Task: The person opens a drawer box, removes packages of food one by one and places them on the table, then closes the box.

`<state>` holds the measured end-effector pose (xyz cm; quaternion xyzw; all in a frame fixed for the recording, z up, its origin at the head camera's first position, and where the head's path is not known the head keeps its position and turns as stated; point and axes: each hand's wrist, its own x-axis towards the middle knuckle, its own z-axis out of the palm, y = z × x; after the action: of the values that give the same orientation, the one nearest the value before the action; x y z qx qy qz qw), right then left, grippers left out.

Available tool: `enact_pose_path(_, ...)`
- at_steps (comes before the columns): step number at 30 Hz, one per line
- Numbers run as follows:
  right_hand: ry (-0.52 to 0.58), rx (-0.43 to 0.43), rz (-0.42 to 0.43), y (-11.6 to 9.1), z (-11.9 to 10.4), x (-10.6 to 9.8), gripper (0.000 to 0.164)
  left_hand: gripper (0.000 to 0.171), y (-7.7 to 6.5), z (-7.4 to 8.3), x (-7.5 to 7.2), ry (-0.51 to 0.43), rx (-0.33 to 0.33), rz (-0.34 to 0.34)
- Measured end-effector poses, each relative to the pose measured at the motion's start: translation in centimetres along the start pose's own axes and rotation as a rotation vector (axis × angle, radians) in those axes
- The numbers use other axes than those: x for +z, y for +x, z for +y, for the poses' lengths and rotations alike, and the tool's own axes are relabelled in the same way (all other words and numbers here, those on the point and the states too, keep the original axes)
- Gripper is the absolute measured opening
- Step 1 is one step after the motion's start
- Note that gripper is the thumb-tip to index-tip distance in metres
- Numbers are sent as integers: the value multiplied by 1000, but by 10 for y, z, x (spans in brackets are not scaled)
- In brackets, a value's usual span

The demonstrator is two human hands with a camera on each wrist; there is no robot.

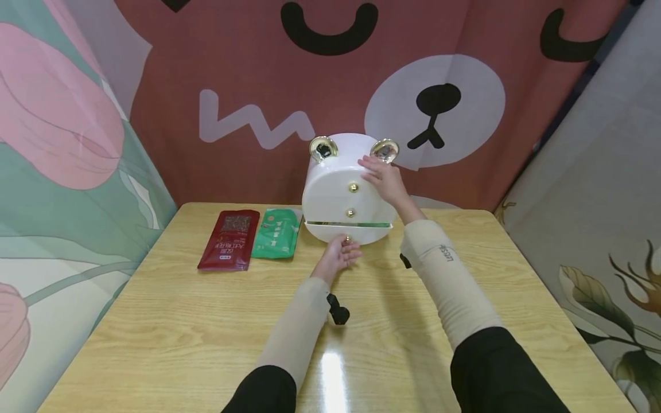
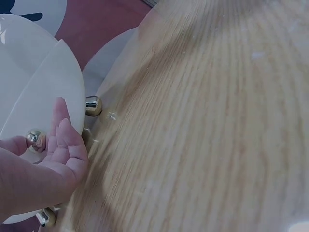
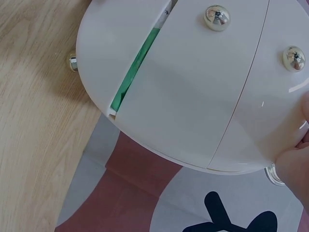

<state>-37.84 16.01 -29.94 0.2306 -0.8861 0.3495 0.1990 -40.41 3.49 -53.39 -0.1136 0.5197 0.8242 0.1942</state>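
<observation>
Evidently, knob [image 2: 34,134] of drawer [image 1: 373,234] pinched by L hand [image 1: 337,259]; box [image 1: 330,195] touched by outstretched R hand [image 1: 386,180].
Poss. snag: green item [image 3: 133,73] could be caught if drawer's moved crooked.

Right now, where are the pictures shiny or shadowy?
Head view: white glare on the table, soft shadow beside the right sleeve; left wrist view: shadow by the white box, glare bottom right; right wrist view: reflections on the gold knobs.
</observation>
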Motion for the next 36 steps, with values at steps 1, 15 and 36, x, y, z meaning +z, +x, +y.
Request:
enact_pose_path(1, -3, -3, -1, 0, 0, 0, 35, 38, -12, 4, 5, 11, -10, 27)
enact_pose_path(15, -14, -45, 8, 1, 2, -1, 35, 25, -108, 35, 24, 34, -15, -33)
enact_pose_path(36, 1, -24, 1, 0, 2, 0, 36, 24, -110, 19, 17, -19, -17, -20)
